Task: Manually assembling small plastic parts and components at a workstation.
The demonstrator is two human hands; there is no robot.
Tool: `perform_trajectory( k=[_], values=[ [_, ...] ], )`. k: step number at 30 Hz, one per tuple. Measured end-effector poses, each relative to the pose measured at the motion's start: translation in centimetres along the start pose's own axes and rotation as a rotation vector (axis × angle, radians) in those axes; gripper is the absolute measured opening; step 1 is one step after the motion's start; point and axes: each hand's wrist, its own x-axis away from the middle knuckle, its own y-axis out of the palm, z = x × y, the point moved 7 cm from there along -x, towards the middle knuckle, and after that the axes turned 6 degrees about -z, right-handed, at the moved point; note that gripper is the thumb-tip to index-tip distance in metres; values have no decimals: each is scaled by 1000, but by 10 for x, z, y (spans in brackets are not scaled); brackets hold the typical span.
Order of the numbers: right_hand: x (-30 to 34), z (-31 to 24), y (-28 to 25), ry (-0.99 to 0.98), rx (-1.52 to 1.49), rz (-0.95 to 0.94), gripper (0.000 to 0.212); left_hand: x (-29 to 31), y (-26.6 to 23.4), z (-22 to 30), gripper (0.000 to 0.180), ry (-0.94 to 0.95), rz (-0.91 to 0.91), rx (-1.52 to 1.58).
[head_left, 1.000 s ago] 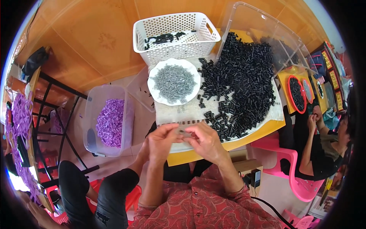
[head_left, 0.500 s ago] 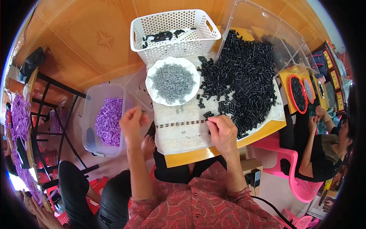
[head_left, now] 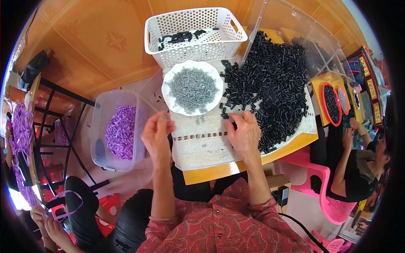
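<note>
My right hand [head_left: 245, 134] rests palm down at the near left edge of a heap of short black tubes [head_left: 274, 80]. Its thumb and forefinger are apart, beside a few loose tubes. Over the left edge of the white cloth [head_left: 198, 154] hangs my left hand [head_left: 157, 135], its fingers curled and drawn together; anything between them is too small to make out. Ahead of both hands sits a scalloped white plate [head_left: 168, 101] piled with small clear grey pieces [head_left: 194, 89].
Behind the plate stands a perforated white basket [head_left: 194, 52] with some black tubes inside. A clear bin [head_left: 96, 143] of purple pieces is at left. A large clear box [head_left: 314, 21] leans behind the heap. People sit at both sides; a pink chair [head_left: 322, 181] is at right.
My right hand has moved slightly forward, its thumb and forefinger now parted. My left hand has shifted right toward the cloth. At lower left another person's hands now hold a looped purple strip.
</note>
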Motion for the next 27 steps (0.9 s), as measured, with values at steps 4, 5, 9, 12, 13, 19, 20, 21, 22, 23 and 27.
perform_trajectory(
  k=[4, 5, 9, 12, 13, 19, 20, 21, 22, 23, 27],
  values=[
    [-3, 3, 13, 34, -26, -43, 17, 32, 19, -5, 21, 17, -103, 42],
    [-3, 4, 14, 45, -46, -51, 17, 38, 22, -10, 20, 5, -127, 60],
    [-1, 3, 12, 41, -49, -26, 16, 57, 34, -17, 19, -64, -185, 54],
    [-1, 4, 13, 45, -65, -33, 15, 65, 39, -23, 21, -96, -243, 39],
    [-2, 6, 15, 54, -87, -49, 15, 66, 40, -24, 21, -92, -242, 39],
    [2, 5, 11, 1, -232, -16, 14, 75, 46, -25, 19, -127, -287, -1],
    [5, 4, 8, -31, -315, 19, 15, 75, 47, -26, 19, -126, -302, 6],
    [8, 3, 7, -33, -316, 17, 15, 75, 48, -26, 19, -125, -316, 13],
    [11, 4, 5, -23, -401, 15, 16, 76, 48, -28, 19, -126, -314, 14],
    [14, 3, 3, -13, -485, 12, 17, 77, 51, -29, 19, -135, -345, 44],
    [27, -5, -4, 56, -722, -43, 17, 82, 60, -34, 19, -179, -403, 98]
  ],
)
